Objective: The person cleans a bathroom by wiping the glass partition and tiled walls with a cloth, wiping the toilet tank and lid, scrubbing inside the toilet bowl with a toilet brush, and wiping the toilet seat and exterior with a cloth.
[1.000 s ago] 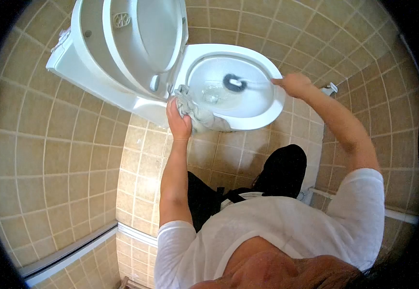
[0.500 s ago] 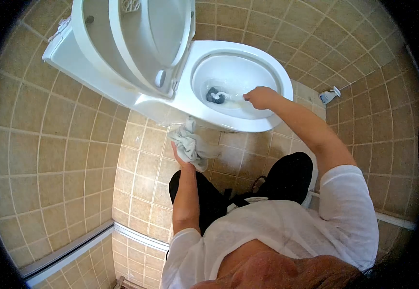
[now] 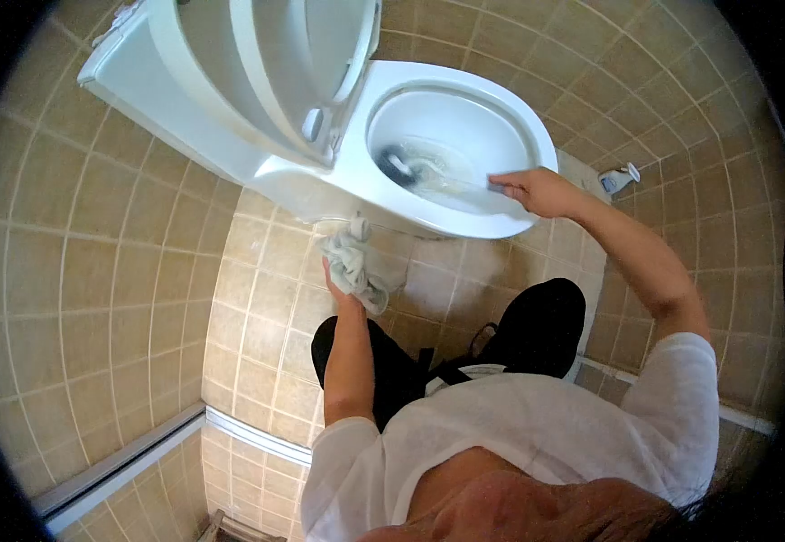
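Note:
My right hand [image 3: 544, 192] is closed on the handle of a toilet brush, over the near right rim of the white toilet [image 3: 544, 149]. The dark brush head [image 3: 398, 165], with a white part on it, is down in the left side of the bowl and blurred. Most of the thin handle between head and hand is hard to make out. Low beside the toilet's base, my left hand [image 3: 338, 287] grips a crumpled pale grey-green cloth [image 3: 353, 269], which hides most of its fingers.
The toilet seat and lid [image 3: 261, 86] stand raised at the tank end. A white spray bottle [image 3: 621, 178] is on the floor by the right corner. Tiled walls [image 3: 76, 253] close in on both sides, and a metal track [image 3: 126, 468] runs along the lower left.
My right hand has moved right, toward the bowl's front rim. The brush head has shifted a little left within the bowl. My left hand still holds the cloth, and the view has tilted slightly.

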{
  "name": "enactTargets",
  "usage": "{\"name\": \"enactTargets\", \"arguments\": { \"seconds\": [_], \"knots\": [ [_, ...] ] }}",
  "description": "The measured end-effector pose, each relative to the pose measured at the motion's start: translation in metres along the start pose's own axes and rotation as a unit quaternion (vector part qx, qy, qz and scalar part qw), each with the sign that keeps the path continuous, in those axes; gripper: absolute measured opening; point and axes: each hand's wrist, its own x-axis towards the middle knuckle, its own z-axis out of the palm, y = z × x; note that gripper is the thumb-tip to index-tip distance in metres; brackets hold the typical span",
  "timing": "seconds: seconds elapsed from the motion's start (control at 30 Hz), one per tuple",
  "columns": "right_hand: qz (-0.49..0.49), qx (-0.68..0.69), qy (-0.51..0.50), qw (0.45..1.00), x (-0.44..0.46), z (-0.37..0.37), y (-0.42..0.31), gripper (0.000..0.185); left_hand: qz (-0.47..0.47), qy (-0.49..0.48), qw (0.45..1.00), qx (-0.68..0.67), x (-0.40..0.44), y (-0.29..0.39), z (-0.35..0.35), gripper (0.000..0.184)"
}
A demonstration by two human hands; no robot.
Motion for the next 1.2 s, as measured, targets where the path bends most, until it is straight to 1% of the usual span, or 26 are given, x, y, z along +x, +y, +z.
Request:
{"name": "enactTargets", "arguments": {
  "seconds": [0.03,0.07,0.1,0.17,0.2,0.27,0.3,0.33,0.37,0.4,0.43,0.47,0.5,0.57,0.6,0.67,0.7,0.73,0.77,0.8,0.87,0.93,1.0,1.07,1.17,1.2],
  "knots": [
    [-0.006,0.029,0.036,0.999,0.006,-0.001,-0.008,0.033,0.063,0.193,0.970,0.133,0.003,-0.011,0.011,0.042],
    [0.025,0.057,0.039,0.997,0.014,0.000,-0.013,0.033,0.127,0.372,0.882,0.259,0.006,-0.017,0.016,0.043],
    [0.024,0.056,0.041,0.997,0.011,0.000,-0.016,0.033,0.128,0.370,0.883,0.260,0.007,-0.014,0.016,0.043],
    [0.015,0.059,-0.007,0.998,-0.008,-0.004,-0.027,0.033,0.099,0.317,0.917,0.222,0.007,-0.013,0.013,0.043],
    [0.017,0.064,-0.031,0.997,-0.027,-0.012,-0.032,0.033,0.097,0.318,0.917,0.218,0.006,-0.015,0.012,0.043],
    [-0.049,0.039,-0.025,0.998,-0.065,-0.021,-0.012,0.035,0.102,0.316,0.914,0.233,0.007,-0.018,0.021,0.044],
    [0.002,-0.005,-0.067,0.998,-0.081,-0.033,-0.010,0.036,0.099,0.315,0.915,0.234,0.010,-0.019,0.024,0.044],
    [0.053,-0.050,-0.108,0.992,-0.094,-0.047,-0.008,0.037,0.112,0.346,0.896,0.255,0.014,-0.020,0.026,0.044],
    [0.068,-0.111,-0.124,0.984,-0.104,-0.059,0.002,0.037,0.123,0.377,0.876,0.275,0.016,-0.022,0.026,0.045],
    [0.085,-0.170,-0.141,0.972,-0.109,-0.069,0.012,0.038,0.120,0.375,0.877,0.276,0.015,-0.020,0.020,0.045],
    [0.087,-0.170,-0.139,0.972,-0.105,-0.076,0.017,0.038,0.108,0.319,0.909,0.244,0.014,-0.017,0.016,0.045],
    [0.116,-0.245,-0.149,0.951,-0.100,-0.083,0.021,0.038,0.097,0.263,0.937,0.209,0.013,-0.015,0.012,0.045],
    [0.144,-0.318,-0.158,0.924,-0.095,-0.087,0.023,0.038,0.098,0.262,0.937,0.209,0.010,-0.015,0.008,0.045],
    [0.091,-0.295,-0.160,0.938,-0.073,-0.070,0.014,0.039,0.112,0.367,0.891,0.244,0.017,-0.024,0.036,0.045],
    [0.052,-0.285,-0.148,0.946,-0.060,-0.051,0.013,0.039,0.114,0.363,0.892,0.243,0.016,-0.020,0.031,0.045],
    [-0.043,-0.225,-0.053,0.972,-0.028,-0.005,0.026,0.039,0.095,0.257,0.935,0.226,0.005,-0.011,0.015,0.045],
    [0.017,-0.220,-0.083,0.972,-0.012,-0.001,0.014,0.038,0.096,0.256,0.935,0.226,0.005,-0.014,0.020,0.045],
    [0.078,-0.213,-0.114,0.967,0.005,0.003,0.002,0.038,0.114,0.285,0.914,0.266,0.005,-0.018,0.029,0.045],
    [0.072,-0.225,-0.107,0.966,0.019,0.010,0.005,0.038,0.132,0.313,0.889,0.306,0.005,-0.021,0.036,0.045],
    [0.066,-0.237,-0.099,0.964,0.036,0.019,0.011,0.038,0.132,0.312,0.890,0.306,0.005,-0.020,0.037,0.045],
    [0.076,-0.243,-0.079,0.964,0.067,0.035,0.009,0.038,0.099,0.301,0.918,0.238,0.005,-0.018,0.038,0.045],
    [0.082,-0.249,-0.069,0.963,0.092,0.046,-0.002,0.039,0.104,0.308,0.912,0.252,0.007,-0.018,0.036,0.045],
    [0.091,-0.254,-0.062,0.961,0.093,0.049,-0.006,0.039,0.106,0.317,0.905,0.263,0.007,-0.020,0.033,0.045],
    [0.070,-0.244,-0.071,0.965,0.085,0.050,-0.010,0.039,0.087,0.379,0.883,0.262,0.009,-0.018,0.030,0.046],
    [0.061,-0.257,-0.085,0.961,0.055,0.037,0.003,0.038,0.094,0.333,0.908,0.236,0.009,-0.012,0.024,0.047],
    [0.059,-0.236,-0.080,0.967,0.043,0.031,0.013,0.038,0.094,0.333,0.908,0.235,0.009,-0.011,0.024,0.047]
  ]
}}
